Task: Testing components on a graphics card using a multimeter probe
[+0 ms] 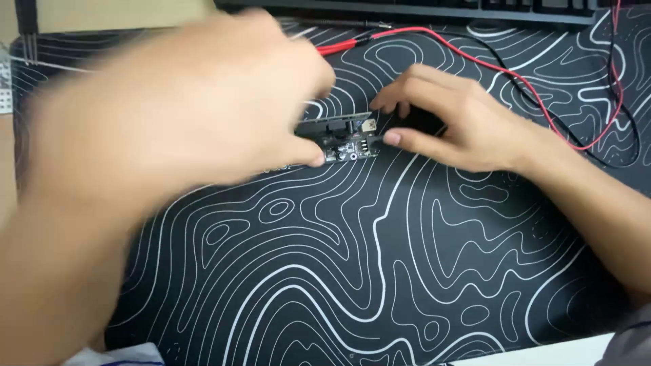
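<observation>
Our left hand (183,108) is closest to us and looks big and blurry. Its thumb and fingers pinch the left end of a small dark circuit board (342,139). Our right hand (454,115) pinches the right end, with the thumb low and the fingers on top. So both hands hold the board, just above the black mat with white wavy lines (352,271), near the mat's far side. We think it is best to grip only the edges and keep our fingers off the tiny parts. A red wire (475,59) and a black wire (614,159) lie behind, so we should not snag them.
</observation>
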